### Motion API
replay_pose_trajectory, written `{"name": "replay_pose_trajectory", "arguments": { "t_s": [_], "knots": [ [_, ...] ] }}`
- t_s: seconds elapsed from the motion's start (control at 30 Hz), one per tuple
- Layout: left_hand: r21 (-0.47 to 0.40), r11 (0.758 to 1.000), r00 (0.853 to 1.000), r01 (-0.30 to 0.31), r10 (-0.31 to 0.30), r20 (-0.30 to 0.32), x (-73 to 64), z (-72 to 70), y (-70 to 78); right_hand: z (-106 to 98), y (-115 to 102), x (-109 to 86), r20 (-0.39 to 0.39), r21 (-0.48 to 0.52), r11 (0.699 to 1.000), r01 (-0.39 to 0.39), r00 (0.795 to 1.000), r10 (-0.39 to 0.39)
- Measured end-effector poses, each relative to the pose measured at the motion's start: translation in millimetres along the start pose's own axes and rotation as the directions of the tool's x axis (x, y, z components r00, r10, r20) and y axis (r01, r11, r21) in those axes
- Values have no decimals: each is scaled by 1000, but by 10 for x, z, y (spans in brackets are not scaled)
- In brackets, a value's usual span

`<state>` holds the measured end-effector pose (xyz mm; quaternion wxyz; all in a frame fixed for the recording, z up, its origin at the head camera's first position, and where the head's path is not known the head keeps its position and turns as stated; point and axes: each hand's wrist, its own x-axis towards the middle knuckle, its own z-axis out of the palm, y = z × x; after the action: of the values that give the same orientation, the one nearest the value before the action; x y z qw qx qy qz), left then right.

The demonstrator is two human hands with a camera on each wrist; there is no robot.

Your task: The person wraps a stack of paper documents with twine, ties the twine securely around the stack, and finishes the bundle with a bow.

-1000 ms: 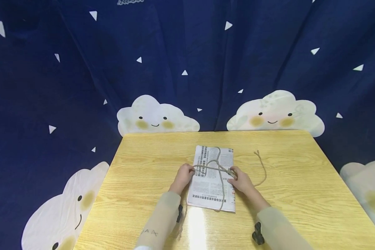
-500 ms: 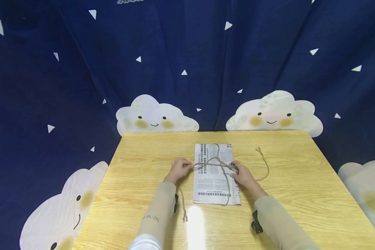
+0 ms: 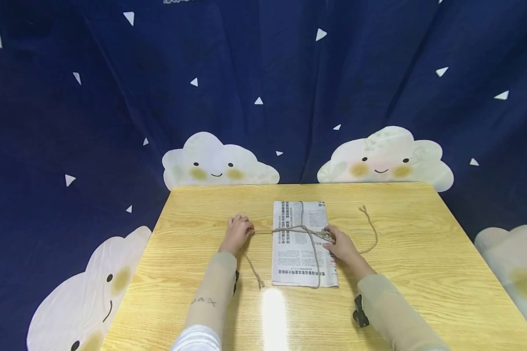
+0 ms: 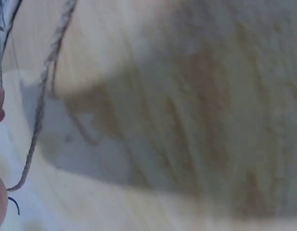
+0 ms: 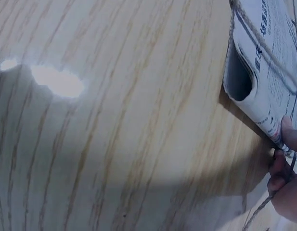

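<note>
A folded newspaper [image 3: 292,265] lies on the wooden table, with brown twine [image 3: 285,229] running across it both lengthwise and sideways. The strands meet near the paper's middle. Out to the left of the paper, my left hand [image 3: 237,235] pinches the twine, and a stretch of it runs straight from the fingers to the paper. A loose tail hangs below that hand; the left wrist view shows this twine [image 4: 41,103] close up. My right hand [image 3: 342,244] grips the newspaper's right edge between thumb and fingers, with twine passing by the fingers in the right wrist view.
Another twine end [image 3: 371,226] curves over the wooden table [image 3: 413,273] right of the paper. A dark blue curtain [image 3: 228,58] with white clouds and triangles hangs behind the table. Dark straps [image 3: 360,312] sit at the wrists.
My left hand has moved left and away from the paper, drawing the twine straighter; the loops on the paper have become smaller. The newspaper has turned slightly. My right hand stays at its edge.
</note>
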<state>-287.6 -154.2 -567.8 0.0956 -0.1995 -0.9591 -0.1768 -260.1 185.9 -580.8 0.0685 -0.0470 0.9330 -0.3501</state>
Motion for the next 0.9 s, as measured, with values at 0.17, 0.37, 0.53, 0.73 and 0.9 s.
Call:
{"name": "replay_pose_trajectory", "arguments": {
  "t_s": [0.17,0.37,0.53,0.73,0.9],
  "knots": [
    [9,997,997,75,-75,-10,-106,29,-69,-4,19,-5,-14,-5,1000,-10,1000,10],
    [18,984,984,178,-178,-17,-159,57,-97,-7,23,-10,-16,-26,1000,-13,1000,13],
    [73,970,972,232,-235,31,-130,67,-21,-3,36,-11,0,-37,999,-1,1000,1],
    [-71,979,977,189,-180,117,-25,112,247,-2,31,-28,2,-70,997,36,999,-36],
    [-111,983,984,143,-129,125,66,262,542,2,-37,-54,-47,-121,992,36,998,-42]
  ]
}}
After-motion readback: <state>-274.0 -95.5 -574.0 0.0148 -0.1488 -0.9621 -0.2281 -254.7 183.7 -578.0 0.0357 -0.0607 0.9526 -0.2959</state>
